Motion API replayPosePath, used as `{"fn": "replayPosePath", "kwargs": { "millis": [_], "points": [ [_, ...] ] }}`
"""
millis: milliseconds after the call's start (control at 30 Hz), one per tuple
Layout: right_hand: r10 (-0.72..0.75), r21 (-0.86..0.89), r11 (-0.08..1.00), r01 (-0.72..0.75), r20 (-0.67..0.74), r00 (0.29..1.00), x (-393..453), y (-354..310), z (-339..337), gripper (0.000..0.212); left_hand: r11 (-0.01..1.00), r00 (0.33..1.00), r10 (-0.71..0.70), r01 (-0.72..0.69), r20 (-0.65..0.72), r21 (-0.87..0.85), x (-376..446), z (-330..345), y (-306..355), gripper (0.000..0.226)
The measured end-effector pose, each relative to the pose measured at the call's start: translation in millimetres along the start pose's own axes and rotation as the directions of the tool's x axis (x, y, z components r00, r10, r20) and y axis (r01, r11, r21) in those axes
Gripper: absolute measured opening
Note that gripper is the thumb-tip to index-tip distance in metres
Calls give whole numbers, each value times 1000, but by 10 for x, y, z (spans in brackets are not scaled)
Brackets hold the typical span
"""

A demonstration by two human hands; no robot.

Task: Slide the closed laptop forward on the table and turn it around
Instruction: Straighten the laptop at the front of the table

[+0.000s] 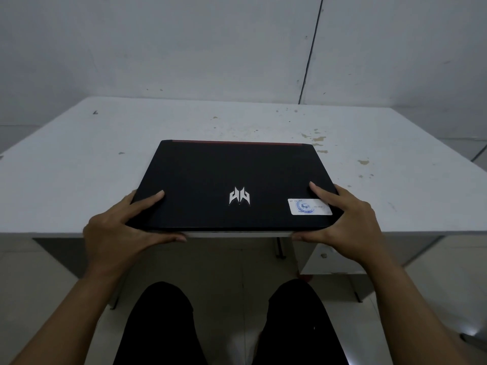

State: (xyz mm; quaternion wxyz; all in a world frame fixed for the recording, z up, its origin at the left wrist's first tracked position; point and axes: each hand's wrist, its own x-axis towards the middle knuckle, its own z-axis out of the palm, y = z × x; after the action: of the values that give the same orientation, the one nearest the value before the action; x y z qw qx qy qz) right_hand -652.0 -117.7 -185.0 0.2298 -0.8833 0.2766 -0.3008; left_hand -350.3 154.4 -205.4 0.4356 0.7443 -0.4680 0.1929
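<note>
Black laptop (pixel 232 180) lid, red strip along its far edge, silver emblem (pixel 239 196), white sticker (pixel 309 207) with blue stamp, white tabletop (pixel 105 167) flecked brown toward its far right corner

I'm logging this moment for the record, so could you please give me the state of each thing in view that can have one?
Black laptop with silver logo: closed, flat, near edge at the table's front edge.
White rectangular sticker: stuck on the lid's near right corner.
Left hand: grip closed on the laptop's near left corner.
Right hand: grip closed on the near right corner.
White stained table: bearing the laptop.
</note>
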Motion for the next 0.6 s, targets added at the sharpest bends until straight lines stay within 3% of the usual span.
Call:
{"fn": "replayPosePath", "kwargs": {
  "millis": [400,600],
  "points": [
    [-1,44,999,2,-24,1000,-16,-10,-8,110,1000,997,-1,0,-71,-10,-51,33,-51,90],
    [10,31,999,-10,0,1000,-20,-13,-27,109,992,994,-106,107,14,-66,-37,-33,30,90]
  ]
}}
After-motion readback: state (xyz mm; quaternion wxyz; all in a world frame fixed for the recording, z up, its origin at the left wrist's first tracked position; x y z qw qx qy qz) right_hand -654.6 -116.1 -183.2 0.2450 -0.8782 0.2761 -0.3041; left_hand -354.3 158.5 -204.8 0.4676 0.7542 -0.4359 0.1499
